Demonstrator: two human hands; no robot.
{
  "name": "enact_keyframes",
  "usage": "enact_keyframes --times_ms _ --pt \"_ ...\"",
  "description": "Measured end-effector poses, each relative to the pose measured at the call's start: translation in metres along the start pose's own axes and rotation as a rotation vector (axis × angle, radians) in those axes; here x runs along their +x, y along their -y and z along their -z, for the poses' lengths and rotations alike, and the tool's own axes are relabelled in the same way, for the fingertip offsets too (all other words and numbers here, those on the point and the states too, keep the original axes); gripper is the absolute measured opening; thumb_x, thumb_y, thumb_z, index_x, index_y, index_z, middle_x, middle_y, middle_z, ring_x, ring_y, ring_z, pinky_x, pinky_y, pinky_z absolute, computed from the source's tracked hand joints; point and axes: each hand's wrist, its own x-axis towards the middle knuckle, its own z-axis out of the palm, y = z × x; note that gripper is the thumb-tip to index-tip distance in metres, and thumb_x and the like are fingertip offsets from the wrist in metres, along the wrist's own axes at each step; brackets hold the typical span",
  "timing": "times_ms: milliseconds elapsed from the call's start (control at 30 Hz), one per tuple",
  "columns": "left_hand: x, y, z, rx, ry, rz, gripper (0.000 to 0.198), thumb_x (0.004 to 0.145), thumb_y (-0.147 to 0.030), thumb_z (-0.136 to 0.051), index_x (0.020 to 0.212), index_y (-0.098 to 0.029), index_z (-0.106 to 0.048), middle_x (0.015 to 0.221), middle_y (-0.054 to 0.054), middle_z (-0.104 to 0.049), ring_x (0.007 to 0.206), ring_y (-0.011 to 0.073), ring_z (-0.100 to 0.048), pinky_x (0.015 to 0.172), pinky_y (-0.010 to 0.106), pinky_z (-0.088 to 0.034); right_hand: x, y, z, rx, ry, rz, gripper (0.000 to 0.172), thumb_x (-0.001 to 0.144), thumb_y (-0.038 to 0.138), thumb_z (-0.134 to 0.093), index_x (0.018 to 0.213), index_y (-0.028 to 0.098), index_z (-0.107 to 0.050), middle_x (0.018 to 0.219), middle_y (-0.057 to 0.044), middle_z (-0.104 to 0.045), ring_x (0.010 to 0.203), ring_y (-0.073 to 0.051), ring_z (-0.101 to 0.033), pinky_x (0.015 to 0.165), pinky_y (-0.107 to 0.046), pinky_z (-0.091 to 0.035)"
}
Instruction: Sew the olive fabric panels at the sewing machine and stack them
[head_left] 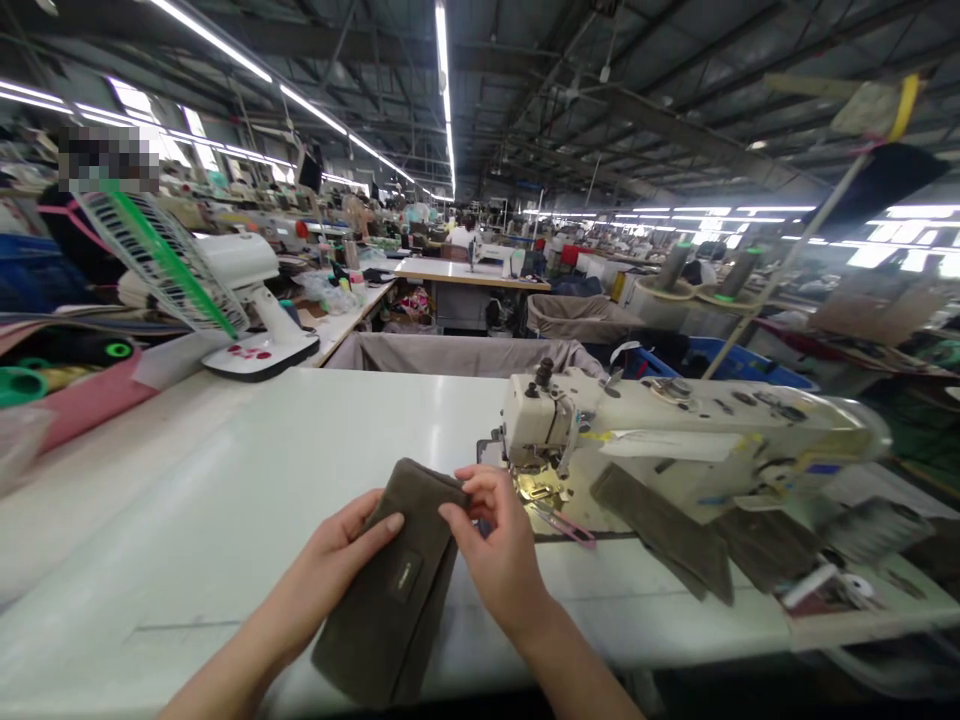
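Note:
A folded dark olive fabric piece (375, 620) with a small label patch is held up over the front of the sewing table (300, 450). My left hand (349, 545) grips its left edge, the thumb lying across the face and the fingers behind. At the upper right corner, my right hand (495, 545) pinches the fabric between thumb and fingers. Just right of that hand is the needle area of a white sewing machine (540, 430). A pair of pink-handled thread snips (566, 525) lies by its plate.
More olive fabric pieces (667, 530) lie against the machine's front. A white fan (247, 270) with a green strip stands at the far left, its base on the table. Behind the table edge is a cloth-lined bin (450, 354). A white spool (859, 588) lies at right.

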Motion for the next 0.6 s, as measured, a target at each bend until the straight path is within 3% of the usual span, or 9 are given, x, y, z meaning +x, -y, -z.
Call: enact_keyframes --times_ms 100,333,467,533,600 --pt "-0.009 0.002 -0.005 -0.015 -0.035 -0.008 0.059 0.072 -0.061 -0.079 0.116 -0.022 -0.068 0.100 0.005 -0.079 0.082 0.0251 -0.073 0.073 0.033 -0.058 -0.004 0.003 0.003 -0.013 0.005 0.015 0.017 0.083 0.020 -0.070 0.098 0.024 -0.060 0.109 -0.005 -0.066 0.095 -0.019 -0.066 0.080 -0.031 -0.057" --pt "-0.020 0.007 -0.005 0.123 -0.149 -0.172 0.059 0.076 -0.064 -0.074 0.119 -0.025 -0.067 0.112 0.006 -0.078 0.106 0.0314 -0.072 0.078 0.033 -0.061 -0.003 0.016 0.010 0.198 0.009 -0.217 0.025 0.073 0.026 -0.077 0.092 0.023 -0.062 0.091 -0.001 -0.067 0.083 -0.017 -0.066 0.073 -0.028 -0.056" --pt "-0.025 0.009 -0.010 0.132 -0.160 -0.168 0.056 0.077 -0.065 -0.073 0.117 -0.026 -0.067 0.107 0.003 -0.079 0.092 0.0276 -0.074 0.076 0.032 -0.061 0.002 0.023 0.014 0.321 0.072 -0.324 0.033 0.066 0.028 -0.082 0.092 0.023 -0.062 0.077 0.002 -0.067 0.071 -0.017 -0.064 0.063 -0.026 -0.054" --pt "-0.027 0.009 -0.017 0.110 -0.206 -0.200 0.052 0.079 -0.062 -0.073 0.116 -0.026 -0.067 0.109 0.003 -0.078 0.091 0.0263 -0.074 0.077 0.031 -0.061 0.004 0.027 0.016 0.331 0.089 -0.314 0.030 0.065 0.027 -0.083 0.086 0.023 -0.062 0.074 0.003 -0.066 0.069 -0.016 -0.063 0.061 -0.025 -0.053" --pt "-0.028 0.010 -0.026 0.056 -0.305 -0.309 0.049 0.080 -0.057 -0.074 0.119 -0.029 -0.063 0.123 0.003 -0.074 0.100 0.0262 -0.073 0.081 0.031 -0.062 0.004 0.029 0.017 0.309 0.050 -0.257 0.024 0.067 0.026 -0.083 0.079 0.022 -0.062 0.073 0.003 -0.064 0.068 -0.014 -0.061 0.062 -0.024 -0.052"
